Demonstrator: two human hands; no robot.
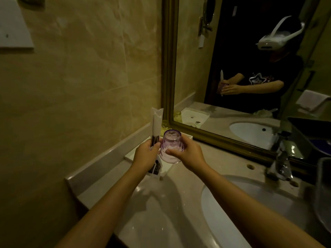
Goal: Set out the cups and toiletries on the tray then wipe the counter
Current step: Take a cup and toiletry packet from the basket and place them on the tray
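A purple glass cup (171, 140) is held upside down above the white tray (131, 155) in the counter's left back corner. My right hand (184, 152) grips the cup from the right side. My left hand (146, 154) holds a long white toiletry packet (157, 122) with dark print, standing upright just left of the cup. The packet's lower end sticks out below my left hand. Most of the tray is hidden behind my hands.
A white sink basin (232, 212) lies right of my arms, with a chrome faucet (281, 161) behind it. A gold-framed mirror (170, 68) stands at the back. A dark bin (324, 194) sits at the far right. The marble counter (161, 212) looks wet.
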